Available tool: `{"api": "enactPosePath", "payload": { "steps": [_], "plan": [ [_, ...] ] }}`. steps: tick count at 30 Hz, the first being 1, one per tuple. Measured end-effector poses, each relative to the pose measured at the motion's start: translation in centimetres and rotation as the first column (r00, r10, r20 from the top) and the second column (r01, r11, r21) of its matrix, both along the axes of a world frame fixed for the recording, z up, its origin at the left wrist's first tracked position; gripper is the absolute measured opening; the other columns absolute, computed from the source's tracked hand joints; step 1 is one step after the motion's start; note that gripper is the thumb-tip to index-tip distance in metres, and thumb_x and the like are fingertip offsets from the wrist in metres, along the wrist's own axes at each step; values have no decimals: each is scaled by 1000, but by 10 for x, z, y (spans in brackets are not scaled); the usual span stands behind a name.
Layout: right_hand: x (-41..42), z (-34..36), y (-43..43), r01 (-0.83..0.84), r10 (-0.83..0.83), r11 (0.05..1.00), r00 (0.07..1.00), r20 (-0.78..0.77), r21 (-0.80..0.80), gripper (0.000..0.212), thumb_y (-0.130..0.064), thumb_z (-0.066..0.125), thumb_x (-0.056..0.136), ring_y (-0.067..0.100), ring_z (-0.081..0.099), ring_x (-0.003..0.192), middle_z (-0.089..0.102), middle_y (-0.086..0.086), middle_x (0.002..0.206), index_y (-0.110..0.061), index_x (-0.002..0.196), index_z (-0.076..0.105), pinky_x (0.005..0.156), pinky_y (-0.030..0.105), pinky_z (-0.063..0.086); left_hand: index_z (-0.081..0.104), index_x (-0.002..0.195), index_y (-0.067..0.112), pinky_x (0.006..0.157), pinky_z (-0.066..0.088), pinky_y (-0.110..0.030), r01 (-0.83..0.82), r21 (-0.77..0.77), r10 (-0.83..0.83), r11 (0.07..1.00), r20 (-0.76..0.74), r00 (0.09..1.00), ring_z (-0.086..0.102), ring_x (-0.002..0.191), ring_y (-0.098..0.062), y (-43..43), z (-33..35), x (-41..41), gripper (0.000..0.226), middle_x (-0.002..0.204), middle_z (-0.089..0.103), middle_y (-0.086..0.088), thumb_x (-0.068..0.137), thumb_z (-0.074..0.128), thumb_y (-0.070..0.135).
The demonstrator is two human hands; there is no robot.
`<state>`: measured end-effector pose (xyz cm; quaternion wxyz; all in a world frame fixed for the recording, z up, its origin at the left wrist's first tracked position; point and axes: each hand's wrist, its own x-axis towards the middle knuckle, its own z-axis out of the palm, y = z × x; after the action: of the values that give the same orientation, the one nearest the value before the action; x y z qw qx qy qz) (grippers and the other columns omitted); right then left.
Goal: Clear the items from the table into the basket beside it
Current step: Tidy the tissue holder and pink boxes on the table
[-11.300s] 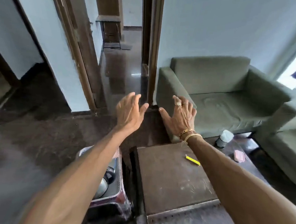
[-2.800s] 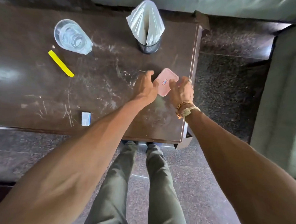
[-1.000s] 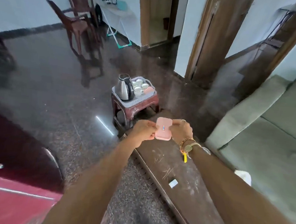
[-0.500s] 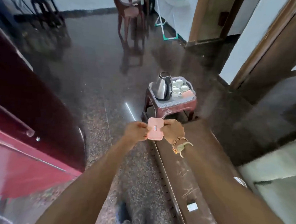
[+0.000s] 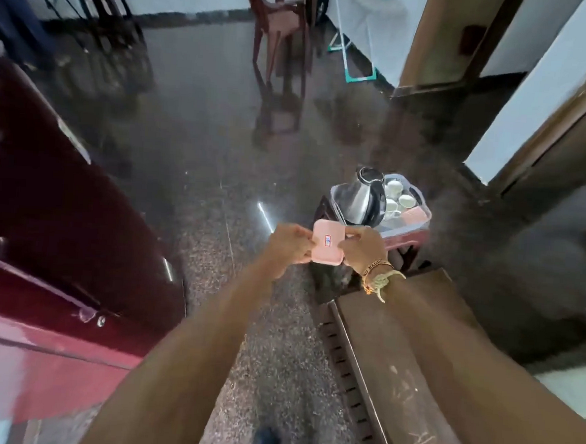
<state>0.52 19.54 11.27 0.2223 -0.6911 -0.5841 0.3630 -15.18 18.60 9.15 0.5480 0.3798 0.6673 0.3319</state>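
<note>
So the pink box (image 5: 328,246) was up in the air, pinched between both hands: left hand (image 5: 290,245) had its fingers closed on the left edge, right hand (image 5: 363,248) clamped on the right edge. It had a little blue and red sticker facing up. From where I was watching, it sat just short of the basket (image 5: 406,225), which stood on a small red stool (image 5: 410,241) past the end of the bench (image 5: 409,366).

The basket already held a steel kettle (image 5: 363,200), a few white cups (image 5: 401,197) and something pinkish that I couldn't identify.

Progress-wise I'd call it partway: this box hadn't gone in yet. The stretch of bench I could see looked bare apart from scratches, but most of it was out of shot, so I couldn't say what else was left.
</note>
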Motion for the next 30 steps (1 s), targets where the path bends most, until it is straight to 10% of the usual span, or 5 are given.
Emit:
{"api": "enactPosePath", "payload": {
  "steps": [7, 13, 22, 30],
  "plan": [
    [0, 3, 64, 75, -75, 997, 997, -10, 10, 37, -8, 62, 81, 27, 65, 102, 73, 8, 109, -16, 116, 72, 84, 25, 49, 56, 74, 12, 46, 51, -19, -37, -36, 39, 999, 61, 997, 57, 56, -16, 69, 10, 4, 27, 72, 57, -10, 92, 54, -9],
    [4, -26, 125, 46, -49, 996, 998, -44, -72, 38, -6, 62, 79, 30, 66, 105, 71, 11, 112, -11, 116, 71, 92, 43, 54, 62, 82, 16, 68, 60, -28, 18, -41, -18, 999, -1, 1000, 66, 74, -19, 120, -16, 3, 22, 88, 66, -9, 89, 59, -4],
    [-19, 3, 234, -72, 71, 996, 997, 18, 49, 32, -3, 61, 72, 33, 68, 93, 75, 15, 96, -9, 100, 77, 83, 43, 56, 55, 74, 11, 37, 47, -19, -118, -12, 118, 993, 29, 993, 52, 32, -5, 219, 19, -12, 26, 49, 56, -3, 90, 57, -9],
    [-38, 10, 287, 36, -30, 997, 997, -74, 73, 38, -2, 62, 72, 25, 71, 87, 76, 8, 91, -15, 104, 77, 82, 37, 59, 59, 104, 9, 44, 53, -24, -95, -3, 95, 995, -8, 995, 62, 67, -22, 285, 27, -32, 15, 90, 64, -17, 91, 66, 6]
  ]
}}
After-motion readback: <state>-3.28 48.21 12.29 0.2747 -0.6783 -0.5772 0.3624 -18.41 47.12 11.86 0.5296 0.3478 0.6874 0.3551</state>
